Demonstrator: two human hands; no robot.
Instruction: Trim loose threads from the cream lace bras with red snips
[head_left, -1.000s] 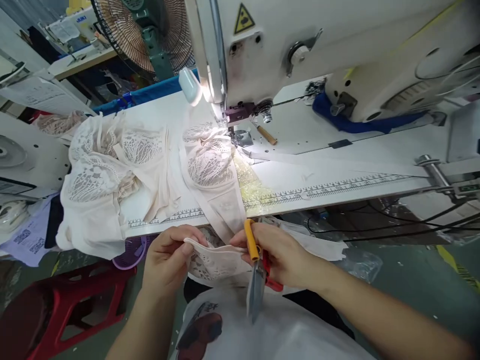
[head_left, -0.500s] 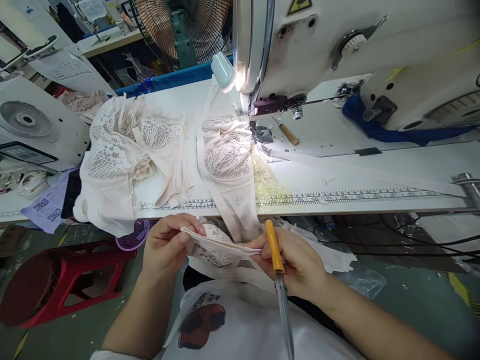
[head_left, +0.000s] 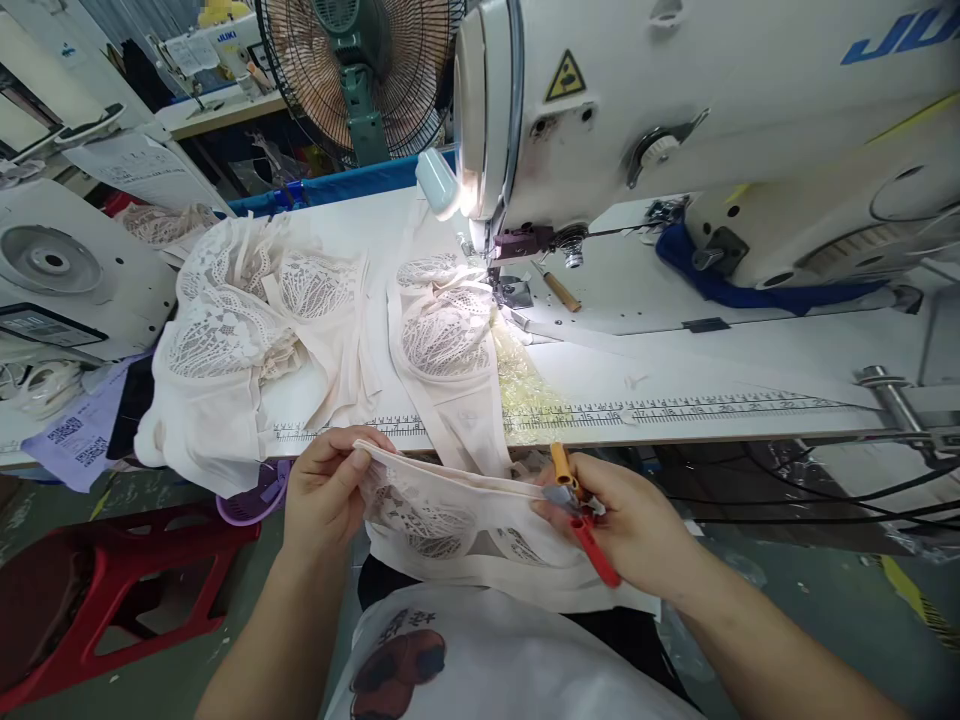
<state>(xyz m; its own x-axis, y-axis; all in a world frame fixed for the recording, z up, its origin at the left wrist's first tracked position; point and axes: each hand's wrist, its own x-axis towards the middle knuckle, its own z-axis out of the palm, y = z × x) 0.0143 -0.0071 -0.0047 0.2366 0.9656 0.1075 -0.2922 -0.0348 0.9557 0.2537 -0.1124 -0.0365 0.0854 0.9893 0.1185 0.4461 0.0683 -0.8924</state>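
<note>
Finding: wider spread

I see the pale-pink lace garment (head_left: 442, 510), off the white tabletop (head_left: 720, 355)'s six-o'clock edge, now stretched wider; yellow-and-red-handled metal scissors (head_left: 596, 550) have swung up, exposing more front, I judge. Long axis: nine to past three; top edge toward twelve. Left hand (head_left: 326, 485) pinches that edge; right hand (head_left: 630, 515) grips the scissors.

Red stool (head_left: 82, 600) on a green floor (head_left: 161, 672)

A long white surface (head_left: 712, 360) stretches across, a small lamp (head_left: 437, 183) brightly lighting part of it. Beyond it stands a caged fan (head_left: 360, 80); farther back at left is a pale table (head_left: 225, 118). The stool sits low at left, and yellow-and-black tape (head_left: 911, 592) marks the floor at right.
</note>
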